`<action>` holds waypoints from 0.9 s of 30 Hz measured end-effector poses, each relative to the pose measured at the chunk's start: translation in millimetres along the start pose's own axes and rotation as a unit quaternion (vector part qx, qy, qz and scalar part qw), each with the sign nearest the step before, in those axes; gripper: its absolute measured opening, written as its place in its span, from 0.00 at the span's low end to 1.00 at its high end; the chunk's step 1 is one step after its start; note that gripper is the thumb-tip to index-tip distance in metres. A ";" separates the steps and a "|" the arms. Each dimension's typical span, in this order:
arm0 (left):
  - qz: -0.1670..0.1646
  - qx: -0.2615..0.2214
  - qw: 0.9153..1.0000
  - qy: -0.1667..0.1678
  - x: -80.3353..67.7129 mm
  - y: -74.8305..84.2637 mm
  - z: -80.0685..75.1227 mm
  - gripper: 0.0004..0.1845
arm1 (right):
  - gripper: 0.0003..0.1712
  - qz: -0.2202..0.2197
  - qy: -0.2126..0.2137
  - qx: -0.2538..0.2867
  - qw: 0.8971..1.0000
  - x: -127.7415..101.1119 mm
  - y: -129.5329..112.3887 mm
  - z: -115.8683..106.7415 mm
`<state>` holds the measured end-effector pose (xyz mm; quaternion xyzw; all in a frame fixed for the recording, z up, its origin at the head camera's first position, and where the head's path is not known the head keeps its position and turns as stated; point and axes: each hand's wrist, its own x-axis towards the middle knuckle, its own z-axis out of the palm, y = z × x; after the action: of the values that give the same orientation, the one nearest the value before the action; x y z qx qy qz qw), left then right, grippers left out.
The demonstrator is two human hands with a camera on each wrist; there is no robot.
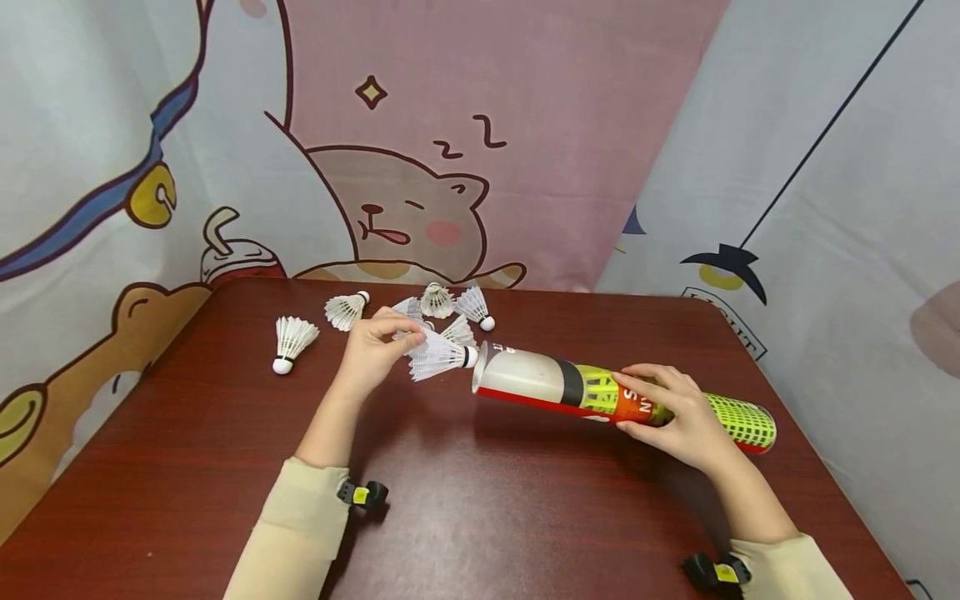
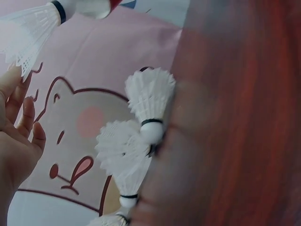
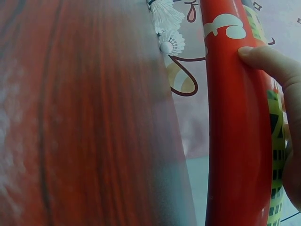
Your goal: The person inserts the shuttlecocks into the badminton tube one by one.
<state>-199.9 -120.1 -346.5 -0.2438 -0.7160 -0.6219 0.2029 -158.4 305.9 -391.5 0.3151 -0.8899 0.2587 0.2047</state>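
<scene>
One big dark-red table (image 1: 480, 517), backed by cartoon curtains (image 1: 465, 125). Long tube (image 1: 622, 397) lies on its side, right of centre, open white end twd the middle, green/orange/red label along the rest. Right hand (image 1: 678, 412) wraps it mid-length, fingers curled over the top, thumb (image 3: 268, 63) pressed on the red strip. Left hand (image 1: 375, 350) w/ fingertips pinching the feather end of one shuttlecock (image 1: 442, 357); its cork tip sits just at the tube's mouth, not inside. Loose shuttlecocks at the far edge: one alone at left (image 1: 290, 342), another (image 1: 347, 309) nearby, a cluster (image 1: 450, 304) just behind the left hand.
</scene>
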 end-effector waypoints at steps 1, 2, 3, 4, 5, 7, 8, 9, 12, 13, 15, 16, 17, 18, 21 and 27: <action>-0.002 -0.001 1.000 -0.002 -0.4 0.0 2.9 0.03 | 0.43 -0.001 0.000 0.000 1.000 0.0 0.1 -0.1; -0.003 0.000 1.000 -0.003 -1.0 0.1 5.8 0.03 | 0.44 -0.001 0.000 0.001 1.000 0.0 0.5 0.0; -0.003 0.004 1.000 -0.005 -1.5 0.1 8.8 0.03 | 0.44 -0.003 0.000 0.002 1.000 0.1 0.8 0.1; -0.003 0.006 1.000 -0.007 -2.2 0.5 11.7 0.03 | 0.44 -0.005 0.001 0.003 1.000 0.2 1.3 0.2; -0.004 0.010 1.000 -0.010 -3.0 1.1 14.2 0.03 | 0.44 -0.007 0.001 0.004 1.000 0.2 1.7 0.4; -0.002 0.015 1.000 -0.017 -4.1 1.6 18.5 0.03 | 0.44 -0.008 0.001 0.005 1.000 0.3 2.1 0.4; -0.002 0.017 1.000 -0.020 -4.6 1.5 20.5 0.03 | 0.44 -0.008 0.001 0.006 1.000 0.3 2.3 0.4; -0.002 0.020 1.000 -0.022 -5.2 1.4 22.3 0.03 | 0.44 -0.008 0.001 0.006 1.000 0.2 2.2 0.3; 0.002 0.026 0.999 -0.028 -6.6 0.4 27.0 0.04 | 0.44 -0.008 0.003 0.006 1.000 0.0 2.5 0.5; 0.003 0.027 0.999 -0.030 -7.1 0.0 28.5 0.03 | 0.44 -0.009 0.003 0.005 1.000 -0.1 2.5 0.7; 0.008 0.025 0.999 -0.032 -7.7 -0.8 31.8 0.04 | 0.44 -0.011 0.005 0.004 1.000 -0.2 2.5 0.9; 0.011 0.024 0.999 -0.033 -8.1 -1.2 33.5 0.04 | 0.44 -0.012 0.005 0.005 1.000 -0.1 2.5 1.2; 0.011 0.022 0.999 -0.035 -8.5 -1.6 35.1 0.03 | 0.44 -0.012 0.005 0.005 1.000 -0.1 2.5 1.5; 0.012 0.019 0.999 -0.037 -8.9 -2.2 36.8 0.04 | 0.44 -0.012 0.006 0.005 1.000 0.0 2.3 1.6; 0.009 0.009 0.999 -0.043 -10.4 -4.3 41.8 0.04 | 0.44 -0.011 0.004 0.004 1.000 0.1 1.4 1.7; 0.013 0.007 0.999 -0.046 -12.8 -5.9 49.2 0.04 | 0.44 -0.004 -0.008 0.003 1.000 0.8 -2.4 1.0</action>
<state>-192.6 -73.3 -365.9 -0.2799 -0.7254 -0.6026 0.1795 -157.5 303.4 -391.0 0.3210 -0.8895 0.2585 0.1975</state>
